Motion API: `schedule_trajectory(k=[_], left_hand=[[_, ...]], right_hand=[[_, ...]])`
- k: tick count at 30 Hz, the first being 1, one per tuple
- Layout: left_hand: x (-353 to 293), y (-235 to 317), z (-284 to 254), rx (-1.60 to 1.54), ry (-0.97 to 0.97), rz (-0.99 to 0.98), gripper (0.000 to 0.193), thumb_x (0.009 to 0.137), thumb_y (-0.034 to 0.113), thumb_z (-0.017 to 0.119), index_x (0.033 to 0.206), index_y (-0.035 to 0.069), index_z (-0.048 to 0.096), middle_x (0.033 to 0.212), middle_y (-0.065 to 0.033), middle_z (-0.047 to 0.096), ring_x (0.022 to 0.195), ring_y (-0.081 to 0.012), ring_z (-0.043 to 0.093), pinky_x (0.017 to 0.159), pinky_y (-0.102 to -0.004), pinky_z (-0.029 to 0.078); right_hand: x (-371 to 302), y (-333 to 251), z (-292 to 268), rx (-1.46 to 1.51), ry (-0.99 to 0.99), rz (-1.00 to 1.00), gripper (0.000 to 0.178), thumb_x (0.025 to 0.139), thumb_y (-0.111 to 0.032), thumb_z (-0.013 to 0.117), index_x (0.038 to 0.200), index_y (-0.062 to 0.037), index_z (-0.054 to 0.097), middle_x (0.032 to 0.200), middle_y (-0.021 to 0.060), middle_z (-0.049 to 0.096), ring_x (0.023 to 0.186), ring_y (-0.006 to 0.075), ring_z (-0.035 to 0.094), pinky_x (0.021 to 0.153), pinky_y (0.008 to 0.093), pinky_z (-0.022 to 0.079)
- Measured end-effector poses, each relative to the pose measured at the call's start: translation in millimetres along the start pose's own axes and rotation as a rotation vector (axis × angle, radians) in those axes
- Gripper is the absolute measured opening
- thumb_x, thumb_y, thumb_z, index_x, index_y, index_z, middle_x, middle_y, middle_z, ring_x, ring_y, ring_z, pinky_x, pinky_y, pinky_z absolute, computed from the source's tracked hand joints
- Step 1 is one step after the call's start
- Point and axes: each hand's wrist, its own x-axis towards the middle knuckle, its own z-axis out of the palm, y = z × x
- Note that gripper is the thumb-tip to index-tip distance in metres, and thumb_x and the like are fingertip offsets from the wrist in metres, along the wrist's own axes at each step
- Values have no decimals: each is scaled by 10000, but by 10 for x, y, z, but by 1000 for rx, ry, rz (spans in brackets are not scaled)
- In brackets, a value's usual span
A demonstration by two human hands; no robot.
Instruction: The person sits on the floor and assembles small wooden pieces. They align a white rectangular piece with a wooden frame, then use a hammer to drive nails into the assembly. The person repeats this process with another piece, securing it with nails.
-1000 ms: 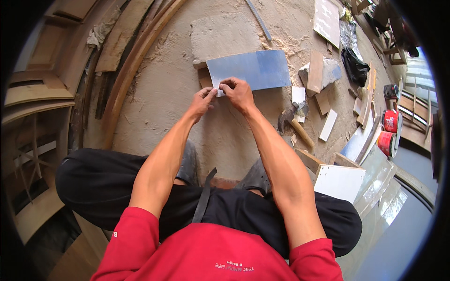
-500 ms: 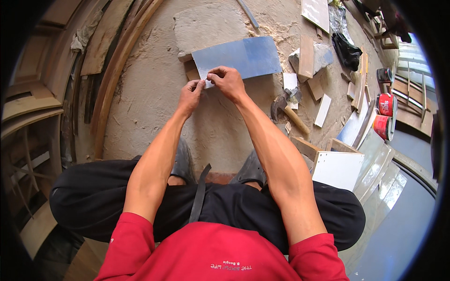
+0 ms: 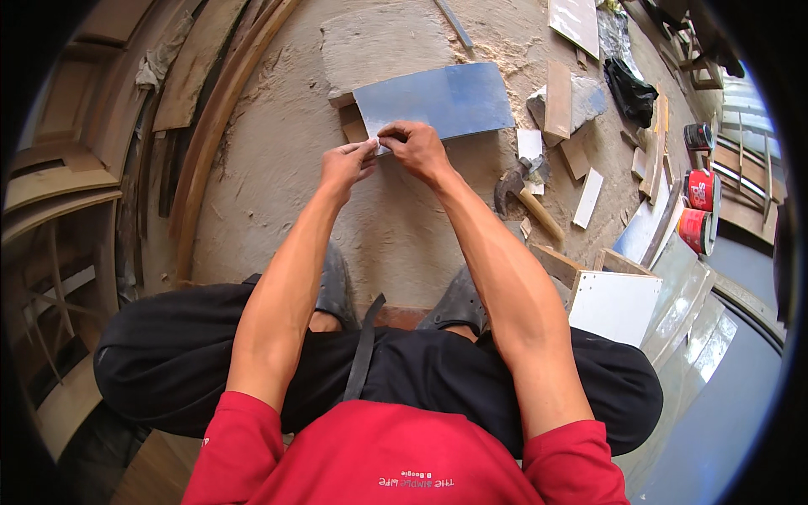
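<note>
A blue-grey rectangular panel [image 3: 446, 94] lies raised off the floor, its near left corner whitish. At that corner my two hands meet, fingertips together. My left hand [image 3: 347, 167] is closed in a pinch, with thumb and forefinger against the corner's edge. Beside it, my right hand [image 3: 414, 150] is also pinched, its fingers bent down over the corner. Whatever sits between the fingertips is too small to make out. Under the panel's left end a brown wooden piece [image 3: 353, 128] shows. To the right, a claw hammer [image 3: 539, 210] with a wooden handle rests on the floor.
Wood offcuts and a white strip [image 3: 588, 198] lie right of the hammer. A small box with a white side [image 3: 614, 305] stands by my right knee. Red cans [image 3: 695, 231] and a black plastic bag [image 3: 629, 91] are farther right. Long boards [image 3: 220, 126] lean at left.
Both hands stay at the panel's corner; the fingertips have drawn closer together, and the left hand has turned slightly. The whole view has shifted a little.
</note>
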Motion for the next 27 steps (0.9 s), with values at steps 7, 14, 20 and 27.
schedule_trajectory(k=[7, 14, 20, 27], left_hand=[[-17, 129, 8, 41, -4, -59, 222, 910, 179, 672, 1036, -3, 690, 984, -77, 694, 876, -154, 659, 780, -287, 579], [20, 110, 58, 4, 11, -92, 177, 917, 138, 653, 1022, -1, 681, 974, -72, 690, 878, -160, 660, 781, -279, 584], [12, 115, 64, -9, 2, -92, 189, 912, 147, 663, 1025, -4, 669, 984, -79, 685, 885, -158, 658, 782, -280, 586], [-4, 100, 38, 28, 42, -35, 191, 890, 130, 687, 1026, -3, 669, 931, -69, 698, 815, -144, 667, 736, -261, 575]], right_hand=[[10, 23, 38, -62, 5, -96, 139, 838, -129, 672, 948, -69, 732, 917, 154, 711, 852, 298, 694, 763, 353, 538], [-23, 17, 47, -57, 10, -111, 136, 841, -110, 654, 948, -68, 727, 902, 155, 709, 830, 301, 698, 749, 355, 541], [-30, 50, 65, -74, 47, -156, 129, 840, -100, 645, 939, -56, 718, 885, 158, 707, 826, 305, 698, 734, 356, 539], [-28, 64, 86, -86, 40, -181, 124, 840, -88, 639, 935, -64, 714, 883, 166, 700, 818, 312, 694, 717, 373, 538]])
